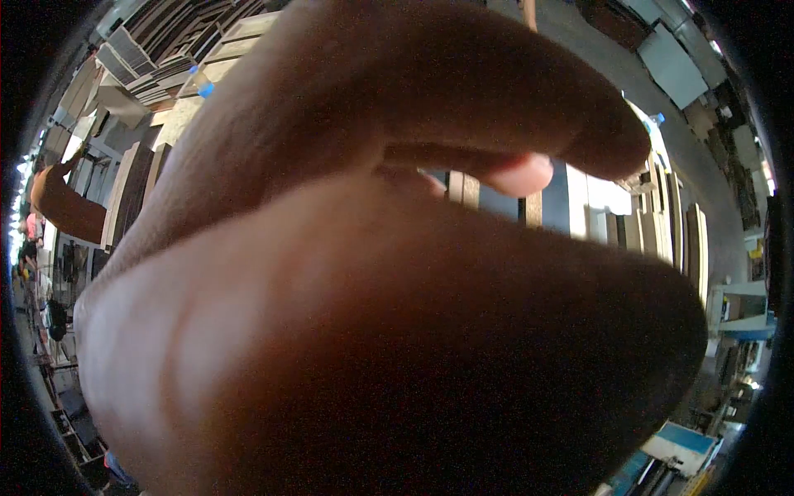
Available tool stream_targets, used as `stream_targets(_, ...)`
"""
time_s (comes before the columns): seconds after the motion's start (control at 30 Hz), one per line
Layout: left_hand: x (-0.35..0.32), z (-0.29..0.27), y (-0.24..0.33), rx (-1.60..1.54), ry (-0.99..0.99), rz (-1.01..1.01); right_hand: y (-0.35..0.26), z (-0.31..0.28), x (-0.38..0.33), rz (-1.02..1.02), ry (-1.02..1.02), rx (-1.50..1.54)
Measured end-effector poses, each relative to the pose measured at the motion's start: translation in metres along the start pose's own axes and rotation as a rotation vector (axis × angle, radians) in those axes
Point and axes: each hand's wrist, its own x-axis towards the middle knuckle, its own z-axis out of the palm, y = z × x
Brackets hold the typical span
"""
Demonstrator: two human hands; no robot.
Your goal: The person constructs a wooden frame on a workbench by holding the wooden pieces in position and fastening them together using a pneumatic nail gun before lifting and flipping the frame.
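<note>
A hand (372, 314) sits right up against the camera and fills nearly the whole picture, blurred and dark. It enters from the lower left, so it looks like my left hand. One finger (496, 91) arches across the top, and another fingertip with a pale nail (521, 175) shows beneath it. The broad lower part is a thick finger or the thumb. Nothing shows between the fingers, and whether they grip anything is hidden. My right hand is nowhere to be seen.
Behind the hand, upright wooden boards and panels (662, 223) stand in rows at the right, with more stacked boards (165, 50) at the upper left. A bare forearm (66, 207) shows at the far left edge. A blue machine (682, 442) stands at the lower right.
</note>
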Motion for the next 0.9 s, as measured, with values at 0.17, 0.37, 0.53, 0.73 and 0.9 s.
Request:
stream_targets(0.17,-0.033,-0.052,-0.019,0.530,-0.214,0.251,-0.011,-0.005,-0.004,-0.080,0.019,-0.025)
stream_targets(0.37,-0.037,-0.044,-0.032,0.132,-0.008,0.437,-0.030,-0.010,0.007,-0.031,0.045,-0.010)
stream_targets(0.53,-0.041,-0.048,-0.031,-0.091,0.013,0.469,-0.016,-0.010,0.004,0.014,0.023,-0.056)
stream_targets(0.73,-0.037,-0.046,-0.028,-0.287,-0.005,0.420,-0.006,0.005,0.003,-0.043,0.030,-0.035)
stream_targets(0.9,-0.037,-0.054,-0.031,-0.309,-0.100,0.454,-0.017,-0.011,-0.004,0.014,0.031,-0.053)
